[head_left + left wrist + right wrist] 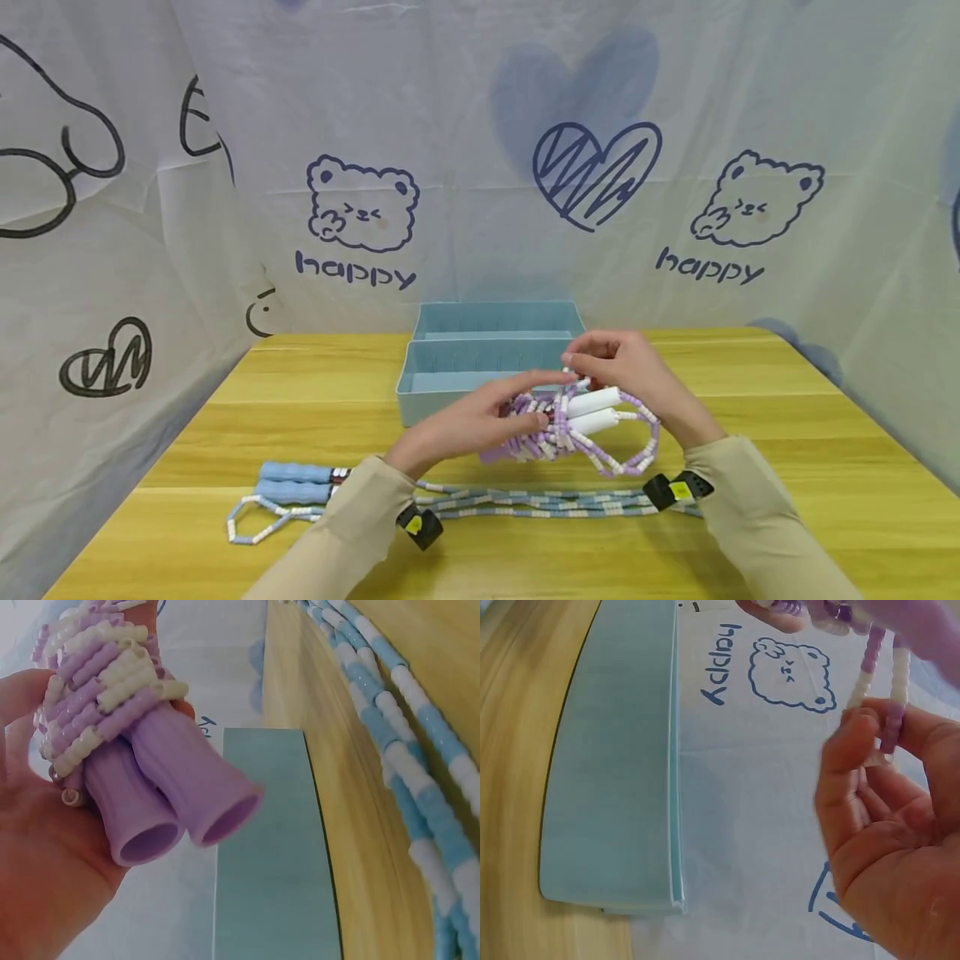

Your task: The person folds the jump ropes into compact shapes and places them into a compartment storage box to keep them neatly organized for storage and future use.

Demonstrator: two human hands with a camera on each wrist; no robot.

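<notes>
My left hand (476,417) grips a purple and white beaded jump rope (534,450), held above the table. The beads are wound round its paired handles. Two hollow purple handle ends (191,780) poke out toward the left wrist camera, while white handle ends (596,412) show on the right side in the head view. From the bundle a loose loop (647,454) hangs to the right. My right hand (633,375) pinches a short strand of beads (896,686) between thumb and fingers, just over the bundle.
A blue and white beaded jump rope lies along the table (750,400), its blue handles (295,492) at the left and its strands (540,511) stretched rightward beneath my hands. Behind stand two light blue bins, one front (435,408) and one back (498,312), against a printed curtain (465,125).
</notes>
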